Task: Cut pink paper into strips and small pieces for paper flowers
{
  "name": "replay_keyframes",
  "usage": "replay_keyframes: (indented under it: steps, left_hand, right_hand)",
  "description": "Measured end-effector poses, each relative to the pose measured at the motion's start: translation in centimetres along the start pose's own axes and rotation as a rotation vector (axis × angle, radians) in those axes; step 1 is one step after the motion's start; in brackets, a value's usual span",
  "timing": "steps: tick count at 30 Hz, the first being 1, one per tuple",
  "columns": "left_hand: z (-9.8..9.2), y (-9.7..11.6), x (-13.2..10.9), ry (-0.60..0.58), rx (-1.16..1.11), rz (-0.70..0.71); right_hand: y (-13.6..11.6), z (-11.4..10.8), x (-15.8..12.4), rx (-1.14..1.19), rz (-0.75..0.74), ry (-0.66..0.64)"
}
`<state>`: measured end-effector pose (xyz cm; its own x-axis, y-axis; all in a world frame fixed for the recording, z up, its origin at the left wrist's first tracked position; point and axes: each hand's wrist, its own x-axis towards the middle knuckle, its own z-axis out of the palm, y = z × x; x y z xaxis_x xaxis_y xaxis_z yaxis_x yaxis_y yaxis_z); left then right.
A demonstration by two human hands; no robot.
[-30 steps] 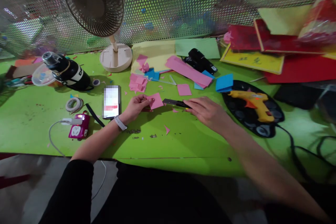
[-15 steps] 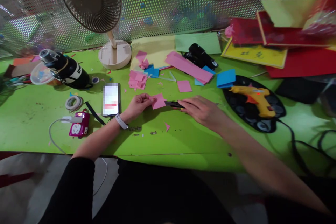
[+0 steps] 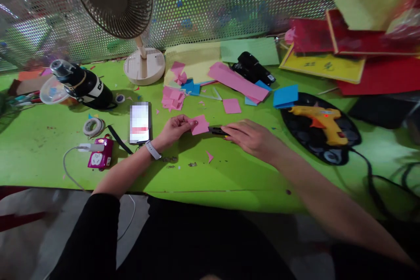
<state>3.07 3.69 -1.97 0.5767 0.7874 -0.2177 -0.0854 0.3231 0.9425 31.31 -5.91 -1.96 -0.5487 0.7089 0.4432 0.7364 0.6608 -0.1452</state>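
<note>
My left hand (image 3: 177,130) pinches a small square of pink paper (image 3: 200,125) between thumb and fingers, a little above the green table (image 3: 249,175). My right hand (image 3: 251,136) is closed round a pair of dark scissors (image 3: 217,131), whose handles the fingers mostly hide. Their blade end points left and meets the right edge of the pink square. Below lies a pink paper scrap (image 3: 209,156). Another pink square (image 3: 232,106) rests just beyond the hands, and a pile of pink pieces (image 3: 173,98) lies farther left.
Left of my hands are a phone (image 3: 139,121), a tape roll (image 3: 93,127), a magenta power adapter (image 3: 100,154) and a black bottle (image 3: 85,87). A fan (image 3: 144,66) stands behind. On the right, a yellow glue gun (image 3: 323,123) lies on a black palette (image 3: 352,133) with a trailing cord.
The whole view has shifted slightly. The scissors and pink square stay against each other, and both hands keep their grip with little movement.
</note>
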Motion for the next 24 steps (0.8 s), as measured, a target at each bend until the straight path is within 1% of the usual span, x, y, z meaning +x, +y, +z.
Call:
replay_keyframes:
  steps: [3, 5, 9, 15, 17, 21, 24]
  left_hand:
    - [-0.1, -0.1, 0.0, -0.009, -0.009, 0.021]
    - [0.0, -0.1, 0.0, -0.012, -0.008, 0.018]
    - [0.4, -0.3, 0.0, 0.010, 0.005, 0.019]
    - [0.7, -0.1, 0.0, 0.036, 0.031, 0.014]
    - [0.7, 0.1, -0.1, 0.059, 0.043, -0.001]
    - [0.8, 0.9, -0.1, 0.139, 0.041, -0.035]
    - [1.3, 1.9, 0.3, 0.134, 0.156, -0.083]
  right_hand:
    - [0.0, -0.1, 0.0, -0.044, -0.050, 0.057]
    - [-0.1, -0.1, 0.1, -0.073, -0.064, 0.060]
    - [-0.5, 0.2, 0.5, -0.074, -0.075, 0.013]
    - [-0.9, 1.3, -0.1, 0.001, -0.055, -0.020]
    - [-1.3, 1.8, -0.1, 0.041, -0.068, -0.047]
    - [-2.2, 2.4, 0.2, 0.112, -0.140, -0.090]
    - [-2.4, 2.4, 0.5, 0.114, -0.154, -0.098]
